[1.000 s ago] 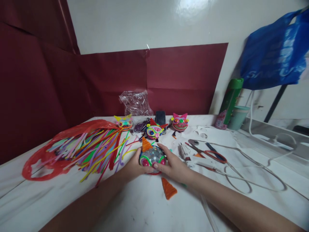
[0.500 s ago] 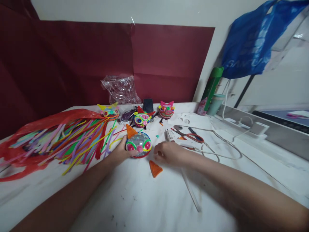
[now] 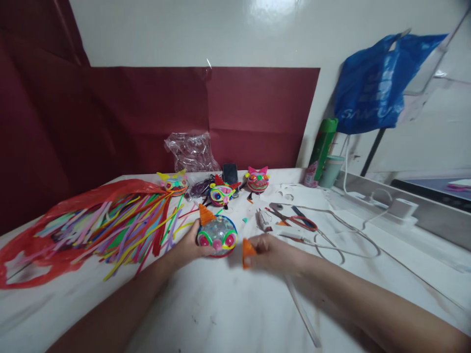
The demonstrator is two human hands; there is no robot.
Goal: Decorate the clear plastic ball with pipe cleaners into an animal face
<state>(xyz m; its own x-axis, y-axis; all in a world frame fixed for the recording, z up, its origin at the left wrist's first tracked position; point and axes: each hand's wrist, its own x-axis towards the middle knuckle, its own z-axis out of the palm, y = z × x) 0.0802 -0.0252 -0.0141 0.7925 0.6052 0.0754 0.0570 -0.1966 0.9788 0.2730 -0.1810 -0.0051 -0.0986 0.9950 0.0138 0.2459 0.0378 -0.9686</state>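
Note:
My left hand (image 3: 191,245) grips the left side of a round, clear lion-like head (image 3: 220,228) with pink eyes, a pink nose and green and yellow outlines. One orange ear (image 3: 207,214) stands on its upper left. Just right of the head, my right hand (image 3: 267,252) pinches a loose orange triangular piece (image 3: 248,252), held upright and apart from the head. Behind them sit finished-looking heads: one with red ears (image 3: 221,192), one with pink ears (image 3: 257,180) and one with yellow ears (image 3: 174,184).
Colourful pipe cleaners (image 3: 125,225) spread over a red plastic bag (image 3: 121,188) at left. Orange-handled scissors (image 3: 307,223), a glue gun (image 3: 264,219) and cables lie at right. A clear stick (image 3: 303,314) lies near the right forearm. A green can (image 3: 324,147) stands behind.
The orange piece has been picked up from the table by my right hand. The camera view has tilted up, so the objects appear lower and slightly to the right.

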